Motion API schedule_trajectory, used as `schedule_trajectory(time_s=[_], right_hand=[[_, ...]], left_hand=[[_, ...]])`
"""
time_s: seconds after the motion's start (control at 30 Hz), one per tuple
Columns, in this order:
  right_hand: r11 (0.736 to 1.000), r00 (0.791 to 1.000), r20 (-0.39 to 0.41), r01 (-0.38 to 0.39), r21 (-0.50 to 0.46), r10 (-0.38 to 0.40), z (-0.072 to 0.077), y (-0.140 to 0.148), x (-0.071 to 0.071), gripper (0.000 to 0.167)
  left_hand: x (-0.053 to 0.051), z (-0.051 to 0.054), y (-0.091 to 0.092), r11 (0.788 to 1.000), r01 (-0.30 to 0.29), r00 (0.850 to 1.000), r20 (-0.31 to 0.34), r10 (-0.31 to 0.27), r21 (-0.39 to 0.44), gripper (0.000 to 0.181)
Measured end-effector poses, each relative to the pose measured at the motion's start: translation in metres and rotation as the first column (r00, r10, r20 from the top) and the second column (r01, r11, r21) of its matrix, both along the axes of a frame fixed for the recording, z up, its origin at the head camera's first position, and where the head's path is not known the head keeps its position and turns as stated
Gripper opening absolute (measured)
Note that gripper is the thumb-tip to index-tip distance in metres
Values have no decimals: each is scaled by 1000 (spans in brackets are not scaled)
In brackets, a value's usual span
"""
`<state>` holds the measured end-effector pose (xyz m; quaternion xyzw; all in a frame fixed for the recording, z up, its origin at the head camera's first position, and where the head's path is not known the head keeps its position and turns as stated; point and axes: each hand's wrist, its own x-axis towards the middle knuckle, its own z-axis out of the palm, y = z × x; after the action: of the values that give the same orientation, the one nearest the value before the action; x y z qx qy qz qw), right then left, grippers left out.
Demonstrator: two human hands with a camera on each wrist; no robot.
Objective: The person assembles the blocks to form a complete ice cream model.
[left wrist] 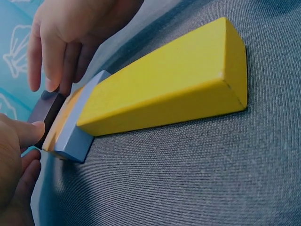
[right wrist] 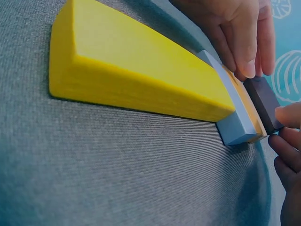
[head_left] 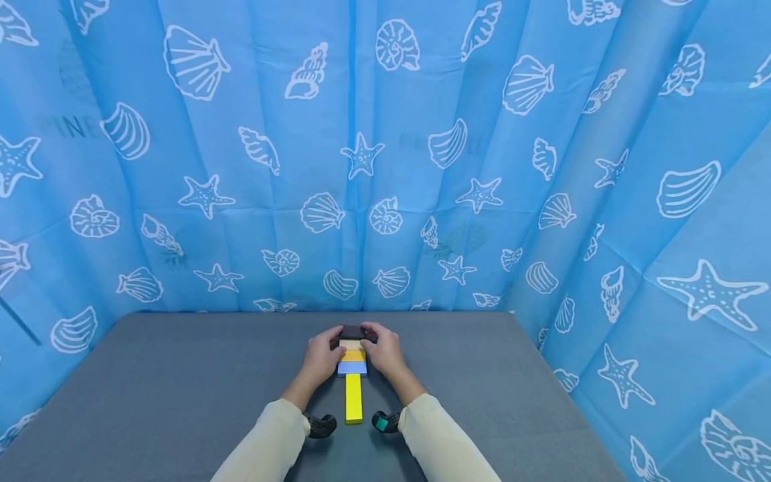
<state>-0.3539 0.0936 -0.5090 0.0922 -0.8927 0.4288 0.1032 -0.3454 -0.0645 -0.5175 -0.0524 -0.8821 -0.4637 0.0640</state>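
Five-coloured wooden blocks lie in a row on the grey table. Nearest is a long yellow block (head_left: 353,399), end-on to a light blue block (head_left: 352,368) set crosswise. Beyond it come an orange block (head_left: 353,355), a pale wood block (head_left: 351,344) and a dark block (head_left: 352,332) at the far end. My left hand (head_left: 321,356) holds the dark block's left end, its thumb (left wrist: 32,133) against that end. From the other side, my right hand (head_left: 385,351) grips the right end with thumb (right wrist: 288,115) and fingers. The fingers' far sides are partly hidden.
The grey cloth-covered table (head_left: 181,388) ends at a blue curtain (head_left: 361,167) with white shell and starfish prints, at the back and right. Black wrist straps or mounts (head_left: 321,426) sit below both hands, by the cream sleeves (head_left: 268,438).
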Motion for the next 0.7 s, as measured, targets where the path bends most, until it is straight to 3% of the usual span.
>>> schedule_trajectory(time_s=[0.4, 0.7], right_hand=[[1000, 998, 57, 4, -1, -4, 0, 1, -2, 35], [1000, 995, 97, 2, 6, -3, -4, 1, -3, 37]], left_hand=[[2, -4, 1, 1000, 7, 1000, 0, -7, -17, 51], [0, -2, -1, 999, 21, 998, 61, -19, -31, 51]])
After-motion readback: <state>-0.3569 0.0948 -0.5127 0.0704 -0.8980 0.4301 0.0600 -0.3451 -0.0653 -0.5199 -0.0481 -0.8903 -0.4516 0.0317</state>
